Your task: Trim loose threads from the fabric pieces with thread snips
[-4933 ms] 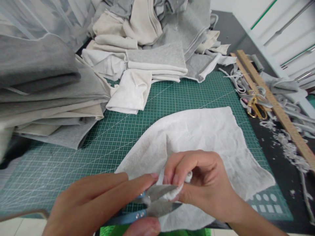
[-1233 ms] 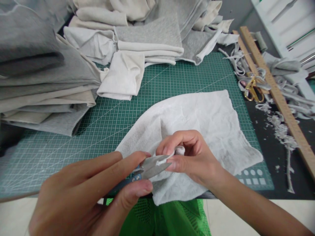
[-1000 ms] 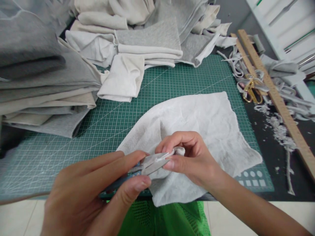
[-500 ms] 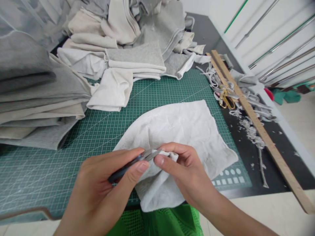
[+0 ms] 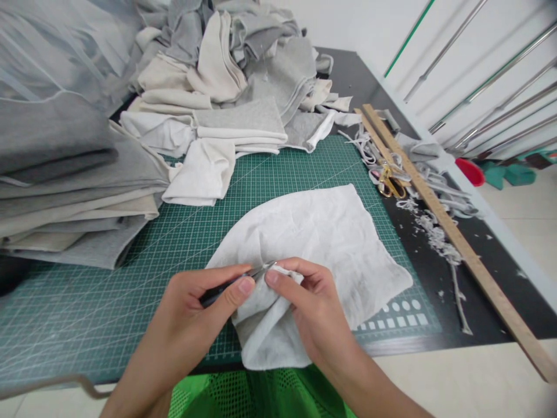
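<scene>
while a puckered fold is pinched, small metal snips (image 5: pixel 243 277) are pressed to the fuzzy white cloth (image 5: pixel 331 238).
the left hand (image 5: pixel 198 307) is clamped on the dark-handled snips; the right hand (image 5: pixel 311 302) is closed on the cloth, which is spread limp over the gridded green mat (image 5: pixel 130 290) at the bench's near edge, beside folded grey and cream knits (image 5: pixel 65 191).

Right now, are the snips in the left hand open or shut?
Shut, or nearly so: the snips show one thin closed point with no gap between blades, pinched in the left hand against the white cloth.
</scene>
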{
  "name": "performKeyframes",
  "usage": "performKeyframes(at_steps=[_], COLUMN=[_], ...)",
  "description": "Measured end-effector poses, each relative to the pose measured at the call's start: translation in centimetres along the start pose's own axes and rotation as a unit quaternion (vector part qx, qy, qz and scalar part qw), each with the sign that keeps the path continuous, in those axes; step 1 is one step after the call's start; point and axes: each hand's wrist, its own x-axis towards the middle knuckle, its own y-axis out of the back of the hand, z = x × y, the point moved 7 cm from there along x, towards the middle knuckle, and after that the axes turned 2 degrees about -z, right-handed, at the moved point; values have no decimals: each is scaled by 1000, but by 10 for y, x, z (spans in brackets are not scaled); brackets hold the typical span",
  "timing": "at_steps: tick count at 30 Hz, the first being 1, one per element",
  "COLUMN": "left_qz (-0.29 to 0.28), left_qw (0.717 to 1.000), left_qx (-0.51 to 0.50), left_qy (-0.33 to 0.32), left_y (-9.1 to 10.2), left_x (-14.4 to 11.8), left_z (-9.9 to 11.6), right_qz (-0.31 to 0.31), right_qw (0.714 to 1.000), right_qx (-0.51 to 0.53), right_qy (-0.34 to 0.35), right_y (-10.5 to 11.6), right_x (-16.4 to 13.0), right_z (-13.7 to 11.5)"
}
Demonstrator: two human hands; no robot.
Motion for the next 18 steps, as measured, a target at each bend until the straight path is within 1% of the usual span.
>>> performKeyframes(at_steps=[3,5,7,10,15,18], left_qz=[-27,-31,-19,14,52,69], left_qw=[999,998,999,998,995,996], left_qx=[-37,-44,-45,-55,-76,-58], left_qy=[15,12,10,24,34,13], left_y=[-4,-4,-1,6,14,19], left_x=[4,5,4,2,0,0], left_z=[-7,-8,-11,-22,-42,-42], right_qz=[6,10,13,8,-14,-34], right_qw=[1000,1000,1000,1000,993,978], right_qx=[0,5,5,-23,-112,-193], right_qy=[-7,-10,-15,-8,38,65], right_y=[0,0,1,5,9,5], right_x=[2,3,4,4,2,-7], right_z=[2,3,4,5,-1,-10])
